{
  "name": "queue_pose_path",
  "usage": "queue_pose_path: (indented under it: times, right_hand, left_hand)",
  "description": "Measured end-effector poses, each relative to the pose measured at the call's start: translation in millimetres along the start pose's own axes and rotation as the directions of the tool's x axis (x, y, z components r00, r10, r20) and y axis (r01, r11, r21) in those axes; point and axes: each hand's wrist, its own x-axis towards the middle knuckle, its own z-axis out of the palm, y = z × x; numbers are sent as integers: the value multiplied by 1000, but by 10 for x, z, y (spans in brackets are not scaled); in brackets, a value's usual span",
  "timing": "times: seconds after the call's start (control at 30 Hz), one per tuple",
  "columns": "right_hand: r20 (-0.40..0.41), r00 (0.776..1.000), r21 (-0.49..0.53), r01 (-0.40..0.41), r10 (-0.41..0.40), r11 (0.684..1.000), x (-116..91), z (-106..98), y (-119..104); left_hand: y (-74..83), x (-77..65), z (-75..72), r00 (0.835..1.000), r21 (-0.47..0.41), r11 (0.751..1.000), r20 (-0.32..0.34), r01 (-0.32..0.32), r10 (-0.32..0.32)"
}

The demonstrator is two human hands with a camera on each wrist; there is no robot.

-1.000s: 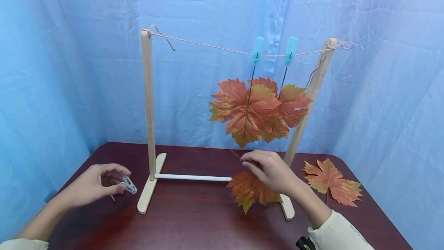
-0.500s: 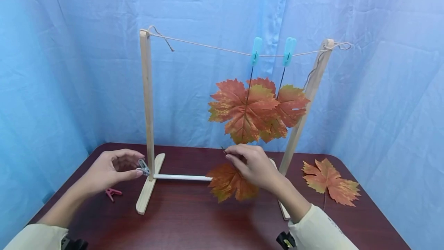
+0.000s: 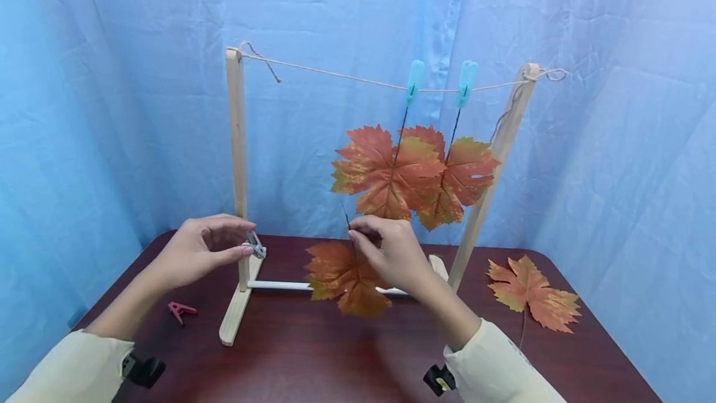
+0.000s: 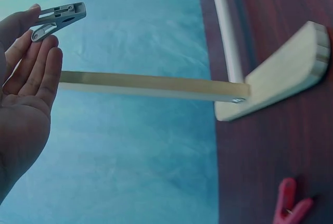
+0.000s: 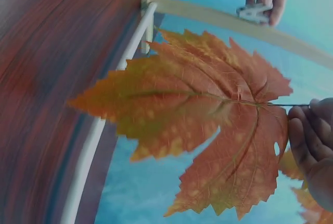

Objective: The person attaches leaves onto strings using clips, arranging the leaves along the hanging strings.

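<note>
My left hand (image 3: 204,250) pinches a grey clothespin (image 3: 255,245) between thumb and fingers, beside the rack's left post. In the left wrist view the clothespin (image 4: 60,18) points away from the fingertips. My right hand (image 3: 388,254) pinches the dark stem of an orange-red artificial maple leaf (image 3: 344,278), which hangs below the fingers in front of the white crossbar. The right wrist view shows this leaf (image 5: 223,104) broadside, its stem running into the fingertips. Above the right hand, two similar leaves (image 3: 386,173) hang from a string (image 3: 335,73) by turquoise clothespins (image 3: 414,83).
The string spans two wooden posts (image 3: 237,142), joined low down by a white bar (image 3: 279,285). A pink clothespin (image 3: 181,311) lies at the left of the dark red table (image 3: 279,359). Another leaf (image 3: 531,294) lies at the right. Blue curtains surround the table.
Both hands have risen. The left, with the grey clothespin, has moved right; the right, with its leaf, has moved left. The pink clothespin has come fully into view.
</note>
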Motion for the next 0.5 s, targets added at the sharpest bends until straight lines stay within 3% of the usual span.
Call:
queue_pose_path:
  times: [0.2, 0.5]
  right_hand:
    - [-51, 997, -12, -50, 50, 999, 127, 31, -138]
    - [-73, 981, 35, -178, 180, 983, 260, 7, -375]
  left_hand:
    - [113, 145, -21, 1000, -6, 1000, -1, -23, 23]
    - [226, 296, -44, 999, 68, 996, -7, -51, 52]
